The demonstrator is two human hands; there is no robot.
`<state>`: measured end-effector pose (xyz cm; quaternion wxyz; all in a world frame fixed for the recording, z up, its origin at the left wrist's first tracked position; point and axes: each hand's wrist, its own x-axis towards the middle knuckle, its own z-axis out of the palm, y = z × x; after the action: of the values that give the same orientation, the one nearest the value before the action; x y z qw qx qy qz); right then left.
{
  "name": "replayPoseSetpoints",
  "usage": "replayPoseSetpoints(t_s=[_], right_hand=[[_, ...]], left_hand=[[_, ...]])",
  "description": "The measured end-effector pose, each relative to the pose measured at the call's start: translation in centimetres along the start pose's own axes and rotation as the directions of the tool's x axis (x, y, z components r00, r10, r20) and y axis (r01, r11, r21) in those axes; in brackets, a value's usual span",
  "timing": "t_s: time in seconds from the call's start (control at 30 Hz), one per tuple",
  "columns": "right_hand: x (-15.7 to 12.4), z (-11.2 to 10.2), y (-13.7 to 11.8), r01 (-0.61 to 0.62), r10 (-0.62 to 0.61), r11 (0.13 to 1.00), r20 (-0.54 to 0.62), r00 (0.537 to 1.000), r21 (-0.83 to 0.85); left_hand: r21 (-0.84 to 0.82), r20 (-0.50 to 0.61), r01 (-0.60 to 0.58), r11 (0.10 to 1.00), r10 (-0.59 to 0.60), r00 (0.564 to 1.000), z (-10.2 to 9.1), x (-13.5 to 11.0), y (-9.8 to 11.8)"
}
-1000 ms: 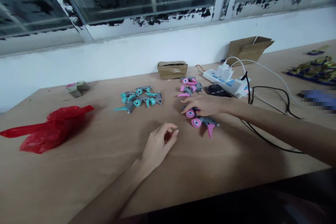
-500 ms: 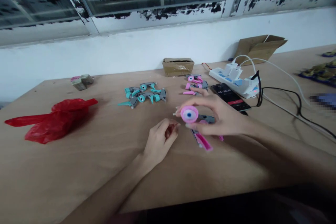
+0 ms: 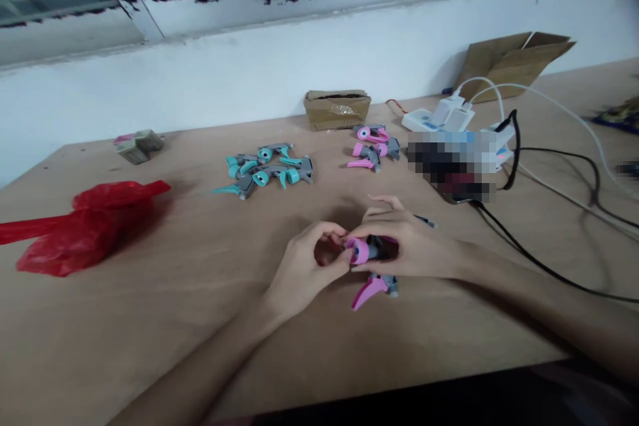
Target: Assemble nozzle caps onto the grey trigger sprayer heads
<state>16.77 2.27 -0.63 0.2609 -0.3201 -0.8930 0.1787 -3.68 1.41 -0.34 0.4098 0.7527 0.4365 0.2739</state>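
Note:
My right hand (image 3: 407,243) grips a pink and grey spray trigger head (image 3: 367,259) just above the table, its pink lever hanging down. My left hand (image 3: 307,266) is curled, its fingertips pinched at the pink round collar of the same trigger head; whether a small part sits between them is hidden. A few more pink and grey trigger heads (image 3: 372,146) lie further back. A pile of teal and grey trigger heads (image 3: 264,173) lies to the left of them.
A crumpled red plastic bag (image 3: 84,223) lies at the left. A small taped cardboard box (image 3: 337,108) and a bigger open box (image 3: 509,63) stand by the wall. A power strip with chargers (image 3: 449,121) and black cables (image 3: 549,226) lie on the right. The wooden table (image 3: 174,319) extends forward.
My right hand has picked up a pink trigger head from the table and brought it nearer, down to my left hand, whose fingertips now touch its collar. The view has tilted downward.

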Motion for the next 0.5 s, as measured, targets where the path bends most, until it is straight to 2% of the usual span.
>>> replayPoseSetpoints(t_s=[0.1, 0.17, 0.3, 0.4, 0.5], right_hand=[[-0.3, -0.2, -0.5, 0.026, -0.028, 0.999, 0.057, 0.998, 0.034], [-0.4, -0.1, -0.9, 0.031, -0.037, 0.998, 0.103, 0.994, 0.058], [-0.6, 0.1, -1.3, 0.039, -0.048, 0.997, 0.154, 0.987, 0.059], [-0.9, 0.3, -1.3, 0.079, -0.079, 0.997, 0.127, 0.989, 0.009], [-1.2, 0.6, -1.0, 0.108, -0.105, 0.994, 0.082, 0.991, -0.031]], left_hand=[[-0.138, 0.238, 0.062, 0.988, -0.028, 0.971, -0.5, 0.3, -0.3], [-0.164, 0.331, 0.096, 0.982, -0.037, 0.943, -0.8, 0.4, -0.4], [-0.182, 0.367, 0.134, 0.974, -0.059, 0.928, -0.9, 0.5, -0.5], [-0.195, 0.377, 0.147, 0.970, -0.064, 0.924, -0.7, 0.5, -0.4], [-0.142, 0.337, 0.111, 0.984, -0.057, 0.940, -0.4, 0.5, -0.3]])
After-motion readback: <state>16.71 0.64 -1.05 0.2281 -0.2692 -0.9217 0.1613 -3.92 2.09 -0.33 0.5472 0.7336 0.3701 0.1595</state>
